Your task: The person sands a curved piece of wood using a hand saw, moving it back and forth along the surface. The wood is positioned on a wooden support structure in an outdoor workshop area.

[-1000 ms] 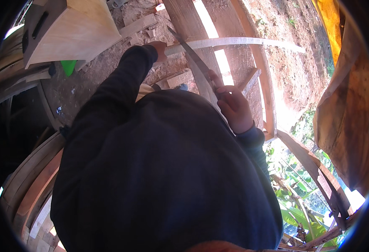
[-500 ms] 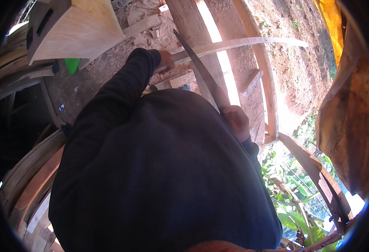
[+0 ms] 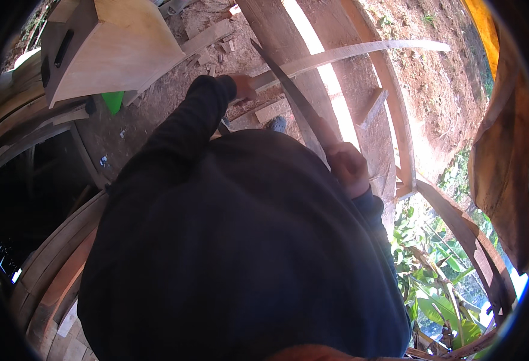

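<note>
Right-hand grip (image 3: 348,168): fingers clenched around the handle end of a long dark blade (image 3: 291,99). From that fist the blade extends up and to the left, its long axis diagonal and its tip pointing away from the body, crossing over a thin curved wooden strip (image 3: 360,51). Left-hand grip (image 3: 243,87): closed on the near end of that strip, at the end of the outstretched dark sleeve (image 3: 180,132). Wooden planks (image 3: 276,30) lie beneath.
</note>
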Motion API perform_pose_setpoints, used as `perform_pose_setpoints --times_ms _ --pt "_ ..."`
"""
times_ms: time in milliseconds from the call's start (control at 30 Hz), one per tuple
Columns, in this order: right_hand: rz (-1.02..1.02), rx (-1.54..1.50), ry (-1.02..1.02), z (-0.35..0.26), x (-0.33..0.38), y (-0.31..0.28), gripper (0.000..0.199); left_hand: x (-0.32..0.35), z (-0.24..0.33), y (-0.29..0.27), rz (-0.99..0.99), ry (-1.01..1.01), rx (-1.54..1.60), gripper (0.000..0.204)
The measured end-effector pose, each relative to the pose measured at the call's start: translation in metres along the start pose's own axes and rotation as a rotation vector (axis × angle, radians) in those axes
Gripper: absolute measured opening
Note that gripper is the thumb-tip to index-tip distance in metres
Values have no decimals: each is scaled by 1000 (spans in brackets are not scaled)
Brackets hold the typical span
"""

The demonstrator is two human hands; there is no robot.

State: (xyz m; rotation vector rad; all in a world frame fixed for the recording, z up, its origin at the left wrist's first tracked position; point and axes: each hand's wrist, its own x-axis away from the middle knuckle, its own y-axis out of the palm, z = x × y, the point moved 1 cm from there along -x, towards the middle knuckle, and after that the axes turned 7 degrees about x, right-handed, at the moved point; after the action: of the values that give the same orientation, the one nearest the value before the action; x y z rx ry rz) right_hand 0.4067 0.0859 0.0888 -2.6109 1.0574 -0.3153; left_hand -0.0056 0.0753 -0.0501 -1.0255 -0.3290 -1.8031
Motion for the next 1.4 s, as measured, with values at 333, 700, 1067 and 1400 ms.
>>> perform_pose_setpoints --times_ms 333,700,1067,1400 --pt "27 47 70 -26 -84 43 15 2 16 -27 -7 -25 -69 21" --pt "76 -168 203 -10 -125 62 12 17 33 -28 -16 -38 -3 25" --pt "67 -89 90 -3 -99 50 15 14 35 -38 -2 -12 -119 21" --pt "111 -421 -124 1 -40 52 18 28 42 -47 -27 -37 -166 24"
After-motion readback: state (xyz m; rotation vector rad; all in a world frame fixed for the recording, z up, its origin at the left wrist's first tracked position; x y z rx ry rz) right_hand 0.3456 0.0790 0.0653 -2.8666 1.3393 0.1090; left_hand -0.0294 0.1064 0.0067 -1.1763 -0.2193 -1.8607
